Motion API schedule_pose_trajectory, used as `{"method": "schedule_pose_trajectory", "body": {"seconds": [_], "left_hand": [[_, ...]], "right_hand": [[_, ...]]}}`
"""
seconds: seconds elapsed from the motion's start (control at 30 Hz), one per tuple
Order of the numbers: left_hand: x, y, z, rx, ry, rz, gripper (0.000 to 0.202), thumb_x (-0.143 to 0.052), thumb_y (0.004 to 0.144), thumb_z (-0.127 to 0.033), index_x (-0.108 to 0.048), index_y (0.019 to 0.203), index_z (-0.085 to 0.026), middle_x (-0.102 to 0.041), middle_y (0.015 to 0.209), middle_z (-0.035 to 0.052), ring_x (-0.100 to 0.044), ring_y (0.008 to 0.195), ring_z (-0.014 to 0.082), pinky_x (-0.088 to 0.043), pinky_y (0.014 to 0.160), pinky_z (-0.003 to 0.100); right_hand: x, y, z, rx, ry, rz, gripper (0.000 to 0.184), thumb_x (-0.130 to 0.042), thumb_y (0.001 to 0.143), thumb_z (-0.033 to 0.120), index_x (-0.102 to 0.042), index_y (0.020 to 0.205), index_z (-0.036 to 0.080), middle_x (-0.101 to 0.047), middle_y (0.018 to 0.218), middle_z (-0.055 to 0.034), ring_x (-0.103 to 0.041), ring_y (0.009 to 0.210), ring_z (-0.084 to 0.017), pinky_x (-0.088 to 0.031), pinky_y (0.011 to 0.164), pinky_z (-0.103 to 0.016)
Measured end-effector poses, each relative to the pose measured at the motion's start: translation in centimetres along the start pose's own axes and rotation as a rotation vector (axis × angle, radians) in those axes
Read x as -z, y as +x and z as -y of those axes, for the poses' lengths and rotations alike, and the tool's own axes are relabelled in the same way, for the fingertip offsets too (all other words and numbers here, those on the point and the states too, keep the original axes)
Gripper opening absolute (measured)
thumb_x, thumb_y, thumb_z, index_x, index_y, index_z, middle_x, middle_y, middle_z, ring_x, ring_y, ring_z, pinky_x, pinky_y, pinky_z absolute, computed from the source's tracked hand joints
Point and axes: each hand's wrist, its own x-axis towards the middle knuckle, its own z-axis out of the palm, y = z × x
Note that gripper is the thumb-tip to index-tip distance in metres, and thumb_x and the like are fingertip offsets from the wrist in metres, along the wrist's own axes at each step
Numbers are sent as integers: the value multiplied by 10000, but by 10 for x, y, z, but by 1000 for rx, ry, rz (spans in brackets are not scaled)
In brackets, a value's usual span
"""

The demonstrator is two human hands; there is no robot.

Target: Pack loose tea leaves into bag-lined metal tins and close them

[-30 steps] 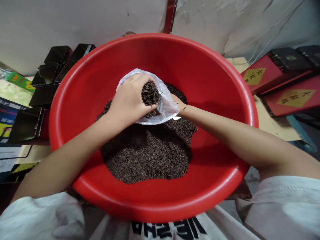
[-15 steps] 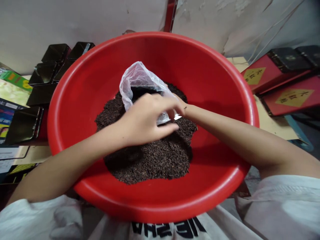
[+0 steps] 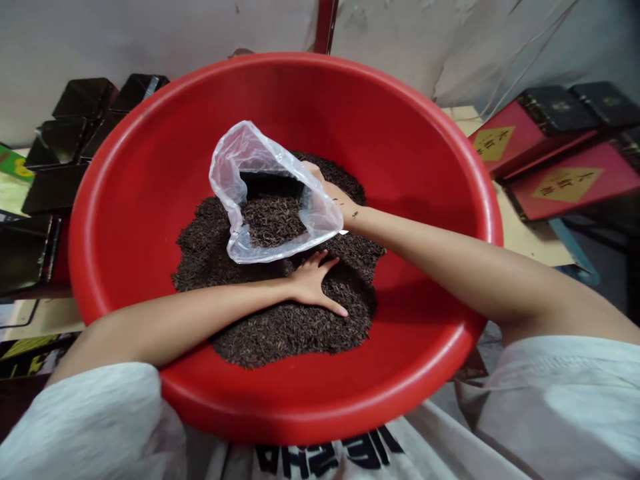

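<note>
A big red basin (image 3: 425, 160) in front of me holds a heap of dark loose tea leaves (image 3: 280, 327). A clear plastic bag (image 3: 235, 153) stands open in the heap with some tea inside. My left hand (image 3: 315, 280) lies on the tea just below the bag, fingers spread and partly dug into the leaves. My right hand (image 3: 333, 193) reaches in from the right and grips the bag's right edge; its fingers are mostly hidden behind the plastic.
Black tins (image 3: 75, 113) are stacked at the back left beside printed cartons (image 3: 15, 167). Red boxes with yellow labels (image 3: 550, 167) lie at the right. A white wall rises behind the basin.
My left hand dropped its handful of tea into the bag, then moved down out of the bag and onto the heap. The bag now stands wider open.
</note>
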Motion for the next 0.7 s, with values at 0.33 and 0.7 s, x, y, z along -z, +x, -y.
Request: {"method": "schedule_pose_trajectory", "body": {"seconds": [0.33, 0.7], "left_hand": [[0, -8, -16, 50, 77, -50, 759, -747, 677, -514, -558, 1298, -121, -642, 1257, 139, -610, 1155, 317, -485, 987, 355], [23, -48, -55, -150, 158, 23, 505, -745, 638, -419, -677, 1044, -127, -738, 974, 134, -703, 903, 318, -553, 775, 353]], "right_hand": [[5, -3, 5, 20, 23, 11, 698, -491, 767, 240, -172, 1375, 115, -312, 1496, -213, -598, 1115, -263, -524, 887, -446], [16, -3, 14, -85, -76, 98, 709, -516, 787, 193, -167, 1401, 144, -346, 1481, -205, -654, 910, -258, -509, 810, -443]]}}
